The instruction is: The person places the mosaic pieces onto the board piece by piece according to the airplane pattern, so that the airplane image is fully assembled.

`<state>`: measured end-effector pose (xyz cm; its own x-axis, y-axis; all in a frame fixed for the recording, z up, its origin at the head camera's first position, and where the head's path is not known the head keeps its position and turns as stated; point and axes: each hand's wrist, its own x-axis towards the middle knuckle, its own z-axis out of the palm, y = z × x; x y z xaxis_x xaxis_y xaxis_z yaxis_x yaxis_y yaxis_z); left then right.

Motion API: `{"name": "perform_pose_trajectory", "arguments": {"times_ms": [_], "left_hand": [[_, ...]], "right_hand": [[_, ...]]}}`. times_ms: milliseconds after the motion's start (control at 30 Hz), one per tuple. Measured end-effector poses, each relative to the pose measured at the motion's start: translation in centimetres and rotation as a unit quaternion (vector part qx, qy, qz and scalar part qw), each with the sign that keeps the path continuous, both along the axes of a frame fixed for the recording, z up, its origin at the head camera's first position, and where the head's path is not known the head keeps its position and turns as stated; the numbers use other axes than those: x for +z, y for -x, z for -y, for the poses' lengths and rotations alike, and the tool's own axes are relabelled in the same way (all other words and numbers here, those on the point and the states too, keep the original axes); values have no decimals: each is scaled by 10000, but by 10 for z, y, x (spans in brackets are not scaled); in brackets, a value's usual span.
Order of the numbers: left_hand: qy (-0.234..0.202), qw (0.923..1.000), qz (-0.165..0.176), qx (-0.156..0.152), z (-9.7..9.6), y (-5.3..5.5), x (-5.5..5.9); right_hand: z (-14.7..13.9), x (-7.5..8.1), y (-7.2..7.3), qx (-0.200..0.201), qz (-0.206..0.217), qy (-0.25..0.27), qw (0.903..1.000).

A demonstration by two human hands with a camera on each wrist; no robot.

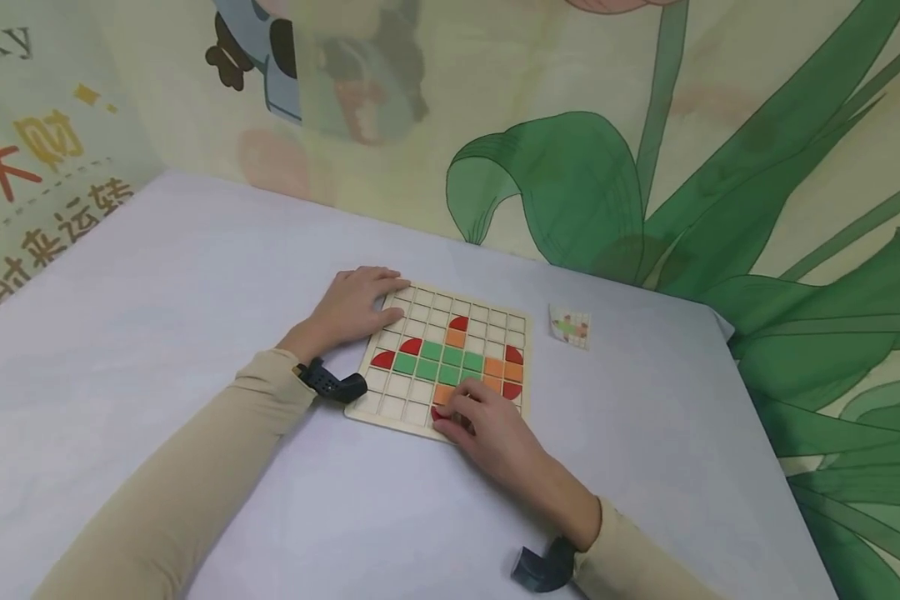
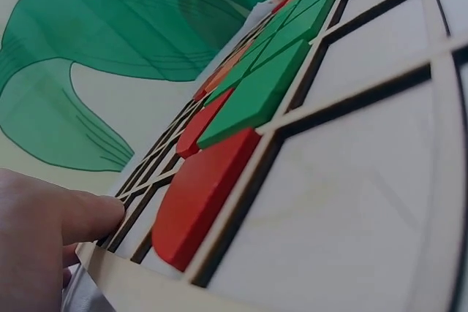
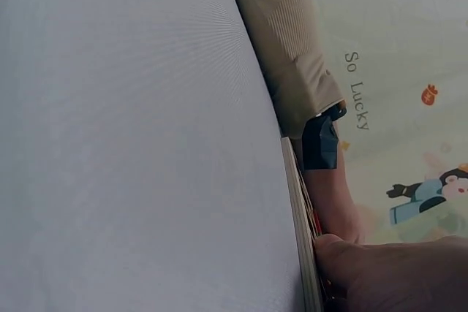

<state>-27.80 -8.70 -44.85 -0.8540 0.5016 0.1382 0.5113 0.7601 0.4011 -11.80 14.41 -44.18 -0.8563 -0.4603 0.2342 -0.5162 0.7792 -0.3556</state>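
A wooden grid board (image 1: 393, 408) lies on the table, with green squares (image 1: 452, 355), orange squares (image 1: 456, 338) and red rounded pieces (image 1: 383, 359) set in some cells. My left hand (image 1: 352, 304) rests on the board's upper left edge, fingers extended and thumb over the grid. The left wrist view shows the thumb (image 2: 91, 217) beside a red rounded piece (image 2: 201, 199). At the near edge, my right hand (image 1: 487, 425) pinches a small red piece (image 1: 437, 413) at a cell below an orange square. The right fingers partly cover this piece. In the right wrist view, the right thumb (image 3: 340, 257) hides it.
A small picture card (image 1: 570, 327) with a coloured grid pattern lies right of the board. White cloth (image 1: 645, 433) covers the table. A printed backdrop (image 1: 390, 158) with plants and cartoon figures stands behind it. Each wrist wears a dark camera mount (image 1: 332, 383).
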Motion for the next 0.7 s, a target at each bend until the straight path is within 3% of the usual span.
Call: {"name": "perform_pose_trajectory", "arguments": {"times_ms": [333,533,700], "left_hand": [[2,9999,-61,82,3,14,1],[-38,9999,47,130,-4,25,-10],[-399,9986,313,148,-12,24,-25]], "right_hand": [[0,-1,16,-99,68,394,9991],[-11,-1,30,-322,396,412,9978],[-30,9,35,-598,27,385,9975]]}}
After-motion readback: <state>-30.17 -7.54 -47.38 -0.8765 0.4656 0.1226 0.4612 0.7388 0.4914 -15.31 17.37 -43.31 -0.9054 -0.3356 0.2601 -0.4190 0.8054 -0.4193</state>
